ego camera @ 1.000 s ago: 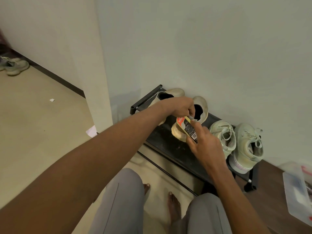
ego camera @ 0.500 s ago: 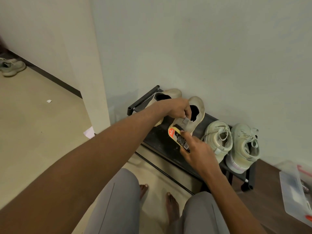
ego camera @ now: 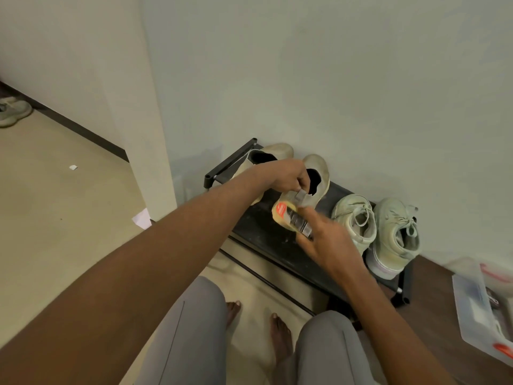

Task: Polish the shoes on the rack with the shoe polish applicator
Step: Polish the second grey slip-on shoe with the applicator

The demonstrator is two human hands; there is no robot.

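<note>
I can see a red-orange patch and dark printed panel on the shoe polish applicator [ego camera: 293, 221], but the writing is too blurred for me to read. My right hand [ego camera: 327, 240] grips the applicator, held tilted just in front of the beige slip-on shoe [ego camera: 315, 187] on the black rack [ego camera: 266, 232]. My left hand [ego camera: 288, 177], arm stretched forward, pinches the shoe's heel tab.

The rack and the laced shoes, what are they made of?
The rack looks like black painted metal: thin tube frame, dull dark shelf. The laced shoes look like soft pale fabric, maybe canvas or knit, with creased uppers, cloth laces and what look like rubber soles.
</note>
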